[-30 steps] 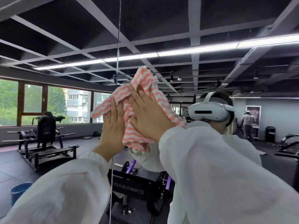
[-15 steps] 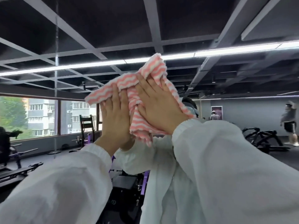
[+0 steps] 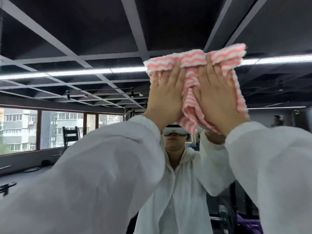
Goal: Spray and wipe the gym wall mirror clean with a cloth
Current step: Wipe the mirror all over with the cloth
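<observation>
**Wipe sweeps rightward, high on the glass**

We press the cloth [image 3: 192, 65] flat to the mirror [image 3: 84, 98], left hand [image 3: 166, 97] and right hand [image 3: 217, 98] with straight fingers on it. Since a second ago it has travelled right, clear of the mirror seam; fresh glass gets covered.

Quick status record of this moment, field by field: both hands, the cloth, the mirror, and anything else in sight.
left hand: flat, fingers straight, pressing the cloth to the glass
right hand: flat, fingers straight, pressing the cloth beside the left
cloth: pink and white striped, bunched between the hands, held high
mirror: reflects dark grid ceiling, light strips, windows, gym machines
spray bottle: not in view
reflection: person in white top wearing a headset
</observation>
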A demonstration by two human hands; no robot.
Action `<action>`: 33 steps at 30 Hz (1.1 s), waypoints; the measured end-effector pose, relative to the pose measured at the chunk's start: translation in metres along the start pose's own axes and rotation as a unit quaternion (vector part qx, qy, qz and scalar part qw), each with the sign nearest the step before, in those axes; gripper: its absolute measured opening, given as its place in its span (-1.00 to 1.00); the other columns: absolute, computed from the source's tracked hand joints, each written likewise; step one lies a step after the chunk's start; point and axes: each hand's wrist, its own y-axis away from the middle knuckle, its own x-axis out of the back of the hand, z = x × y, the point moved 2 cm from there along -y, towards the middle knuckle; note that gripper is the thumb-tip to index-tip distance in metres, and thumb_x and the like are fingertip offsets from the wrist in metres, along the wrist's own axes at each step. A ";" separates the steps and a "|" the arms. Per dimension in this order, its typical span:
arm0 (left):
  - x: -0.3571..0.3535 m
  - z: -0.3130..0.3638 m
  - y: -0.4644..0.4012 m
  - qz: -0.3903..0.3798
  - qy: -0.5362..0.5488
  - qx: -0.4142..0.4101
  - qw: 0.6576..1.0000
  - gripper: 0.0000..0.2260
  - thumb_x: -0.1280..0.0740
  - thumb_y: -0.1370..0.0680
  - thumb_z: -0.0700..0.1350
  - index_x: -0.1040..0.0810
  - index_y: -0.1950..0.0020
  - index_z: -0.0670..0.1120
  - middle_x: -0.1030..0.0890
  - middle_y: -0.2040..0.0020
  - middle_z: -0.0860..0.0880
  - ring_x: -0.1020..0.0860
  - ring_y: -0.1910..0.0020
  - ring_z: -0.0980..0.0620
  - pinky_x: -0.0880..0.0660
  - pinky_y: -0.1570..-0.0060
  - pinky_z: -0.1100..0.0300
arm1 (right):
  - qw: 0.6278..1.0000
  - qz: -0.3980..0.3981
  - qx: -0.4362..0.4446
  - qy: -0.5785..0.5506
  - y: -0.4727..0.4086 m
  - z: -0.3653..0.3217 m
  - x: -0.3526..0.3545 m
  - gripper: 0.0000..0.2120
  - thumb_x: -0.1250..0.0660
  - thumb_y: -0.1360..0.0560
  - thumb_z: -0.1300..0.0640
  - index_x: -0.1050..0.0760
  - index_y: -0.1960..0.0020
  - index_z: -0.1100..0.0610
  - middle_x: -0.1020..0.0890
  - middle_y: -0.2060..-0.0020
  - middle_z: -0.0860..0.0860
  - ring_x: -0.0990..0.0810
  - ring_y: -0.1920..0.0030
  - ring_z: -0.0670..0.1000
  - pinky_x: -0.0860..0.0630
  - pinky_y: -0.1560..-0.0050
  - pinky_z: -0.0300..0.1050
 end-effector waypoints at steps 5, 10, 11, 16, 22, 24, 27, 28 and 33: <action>-0.008 0.001 -0.007 0.015 -0.030 -0.079 0.996 -0.33 0.04 -0.57 0.20 0.15 -0.55 -0.13 0.14 -0.56 -0.13 0.11 -0.53 -0.15 0.20 -0.47 -0.13 | 0.998 -0.009 -0.057 -0.020 0.002 0.008 -0.004 -0.26 0.35 -0.49 -0.16 0.04 -0.55 0.22 0.04 -0.54 0.14 0.01 -0.53 0.14 0.14 -0.47 0.15; -0.007 -0.038 0.003 0.003 -0.075 -0.046 0.996 -0.21 0.04 -0.48 0.28 0.20 -0.55 -0.12 0.20 -0.55 -0.14 0.19 -0.53 -0.15 0.15 -0.47 -0.14 | 0.998 -0.010 -0.043 -0.035 -0.015 -0.032 -0.004 -0.34 0.27 -0.55 -0.12 0.10 -0.55 0.20 0.11 -0.55 0.13 0.08 -0.54 0.12 0.18 -0.47 0.16; -0.005 -0.051 0.013 -0.004 -0.073 -0.030 0.997 -0.20 0.04 -0.47 0.29 0.22 -0.55 -0.12 0.22 -0.55 -0.14 0.20 -0.52 -0.15 0.18 -0.48 -0.12 | 0.999 -0.019 -0.029 -0.040 -0.016 -0.047 -0.005 -0.36 0.24 -0.57 -0.11 0.12 -0.55 0.20 0.14 -0.54 0.12 0.11 -0.54 0.11 0.21 -0.47 0.14; -0.014 -0.122 0.077 0.054 -0.003 0.014 0.998 -0.44 0.02 -0.63 0.09 0.02 -0.55 -0.17 0.01 -0.55 -0.17 -0.03 -0.51 -0.20 0.06 -0.45 -0.09 | 0.996 -0.031 0.061 -0.061 0.002 -0.122 -0.010 -0.38 0.12 -0.62 -0.11 0.15 -0.55 0.19 0.18 -0.54 0.11 0.11 -0.54 0.10 0.24 -0.46 0.11; -0.043 -0.188 0.191 0.032 0.025 0.052 0.998 -0.47 0.02 -0.65 0.01 -0.03 -0.51 -0.28 -0.06 -0.51 -0.30 -0.07 -0.49 -0.22 -0.04 -0.44 -0.14 | 0.984 -0.027 0.161 -0.072 0.055 -0.224 -0.025 -0.38 0.18 -0.58 -0.10 0.09 -0.55 0.19 0.07 -0.55 0.12 0.04 -0.54 0.10 0.46 -0.32 -0.04; -0.049 -0.206 0.228 0.000 0.023 0.078 0.997 -0.45 0.17 -0.66 0.06 -0.03 -0.50 -0.31 -0.10 -0.50 -0.33 -0.10 -0.48 -0.24 -0.07 -0.42 -0.16 | 0.980 -0.032 0.187 -0.064 0.072 -0.258 -0.031 -0.38 0.17 -0.56 -0.09 0.03 -0.55 0.17 0.00 -0.54 0.11 -0.02 -0.53 0.10 0.40 -0.36 0.00; -0.057 -0.231 0.278 -0.034 0.022 0.117 0.992 -0.43 0.24 -0.65 0.06 -0.07 -0.48 -0.32 -0.17 -0.46 -0.37 -0.12 -0.44 -0.26 -0.08 -0.38 -0.13 | 0.971 -0.039 0.228 -0.056 0.094 -0.306 -0.042 -0.38 0.11 -0.57 -0.10 0.08 -0.54 0.17 0.01 -0.54 0.12 0.00 -0.53 0.10 0.49 -0.35 0.12; -0.060 -0.239 0.292 -0.041 0.021 0.130 0.990 -0.44 0.24 -0.66 0.06 -0.06 -0.48 -0.32 -0.19 -0.45 -0.38 -0.11 -0.43 -0.25 -0.06 -0.38 -0.11 | 0.968 -0.039 0.238 -0.063 0.099 -0.320 -0.044 -0.38 0.07 -0.58 -0.10 0.07 -0.53 0.17 -0.01 -0.54 0.12 -0.01 -0.53 0.10 0.50 -0.35 0.12; -0.070 -0.271 0.364 -0.078 0.027 0.210 0.974 -0.44 0.26 -0.65 0.07 0.00 -0.49 -0.31 -0.16 -0.46 -0.39 -0.10 -0.45 -0.26 -0.10 -0.40 -0.14 | 0.959 -0.015 0.277 -0.053 0.128 -0.385 -0.050 -0.42 0.01 -0.55 -0.12 0.02 -0.45 0.16 -0.15 -0.51 0.07 -0.17 -0.50 0.06 0.44 -0.39 0.16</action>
